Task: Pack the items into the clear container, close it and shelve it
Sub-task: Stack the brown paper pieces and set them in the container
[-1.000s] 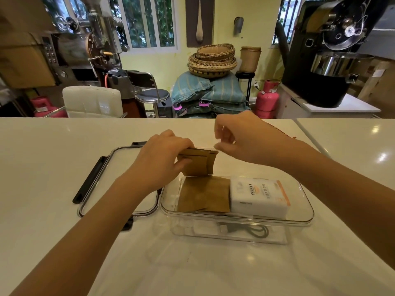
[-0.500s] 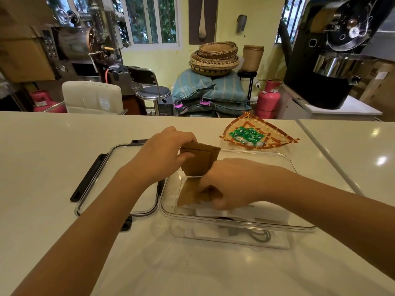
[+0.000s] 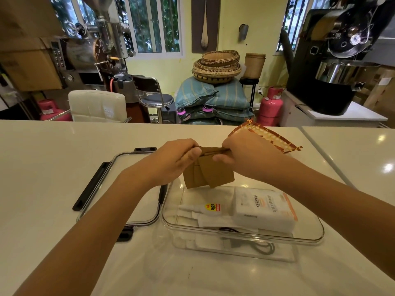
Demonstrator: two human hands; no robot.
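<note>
Pinching flat brown paper packets (image 3: 208, 174) by their top edge, left hand (image 3: 177, 161) and right hand (image 3: 243, 154) fingers closed, above clear container (image 3: 307, 240)

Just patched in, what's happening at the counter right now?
A person holds a bunch of brown paper packets by the top edge with both the left hand and right hand, above the open clear container. Inside it lie a white tissue pack, a small glue tube and a cable. The lid lies on the counter beside the container, not yet on.
</note>
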